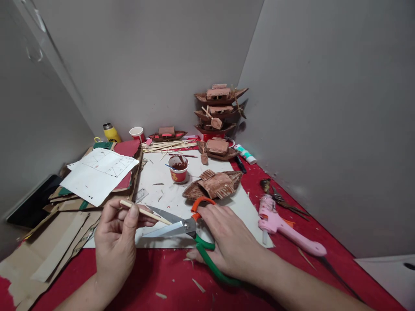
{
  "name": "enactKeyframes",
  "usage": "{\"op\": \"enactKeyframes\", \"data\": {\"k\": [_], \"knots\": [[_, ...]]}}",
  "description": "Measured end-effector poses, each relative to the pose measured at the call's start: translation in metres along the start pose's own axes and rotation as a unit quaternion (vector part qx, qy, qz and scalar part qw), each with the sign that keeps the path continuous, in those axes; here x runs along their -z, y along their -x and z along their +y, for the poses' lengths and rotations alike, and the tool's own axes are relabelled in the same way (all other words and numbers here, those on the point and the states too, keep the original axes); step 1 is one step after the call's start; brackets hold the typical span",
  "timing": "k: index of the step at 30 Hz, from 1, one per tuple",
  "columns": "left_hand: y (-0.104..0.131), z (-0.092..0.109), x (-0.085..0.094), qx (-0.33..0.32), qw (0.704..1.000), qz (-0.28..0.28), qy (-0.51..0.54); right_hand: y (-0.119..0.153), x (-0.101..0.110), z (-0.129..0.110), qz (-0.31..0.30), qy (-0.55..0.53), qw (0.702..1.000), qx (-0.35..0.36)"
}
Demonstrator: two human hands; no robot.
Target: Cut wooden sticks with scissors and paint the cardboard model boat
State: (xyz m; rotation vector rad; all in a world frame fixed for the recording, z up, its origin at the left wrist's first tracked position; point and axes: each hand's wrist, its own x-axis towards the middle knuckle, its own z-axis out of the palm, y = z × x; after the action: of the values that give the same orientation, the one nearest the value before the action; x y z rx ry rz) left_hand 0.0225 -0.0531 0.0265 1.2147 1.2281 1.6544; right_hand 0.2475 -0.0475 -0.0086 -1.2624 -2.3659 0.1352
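My left hand (118,235) pinches a pale wooden stick (145,211) between thumb and fingers. The stick's right end lies between the parted blades of the scissors (168,231), close to the pivot. My right hand (227,242) is wrapped round the scissors' handles, one loop orange and the other green. Just beyond the right hand rests a small brown model boat (215,185) with a curved roof and slatted pieces. Behind it stands a paper cup (178,170) holding dark brown paint and a blue-handled tool.
Several finished-looking boats (218,96) are stacked in the far corner. Thin sticks (171,146) lie at the back. A pink glue gun (285,229) and pliers (288,203) lie at right. Cardboard (42,246) and a drawn sheet (97,175) cover the left. Wood scraps (198,285) dot the red table.
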Motion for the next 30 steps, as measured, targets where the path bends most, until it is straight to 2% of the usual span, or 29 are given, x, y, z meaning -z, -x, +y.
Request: {"op": "enactKeyframes", "data": {"k": [11,30], "knots": [[-0.0021,-0.0031,0.0012,0.016,1.0,-0.001,0.025,0.001,-0.003,0.0,-0.025,-0.034,0.999,-0.011],[0.0,-0.0014,0.0034,0.02,1.0,0.013,0.016,0.0032,0.0028,-0.005,-0.019,-0.069,0.997,-0.023]]}}
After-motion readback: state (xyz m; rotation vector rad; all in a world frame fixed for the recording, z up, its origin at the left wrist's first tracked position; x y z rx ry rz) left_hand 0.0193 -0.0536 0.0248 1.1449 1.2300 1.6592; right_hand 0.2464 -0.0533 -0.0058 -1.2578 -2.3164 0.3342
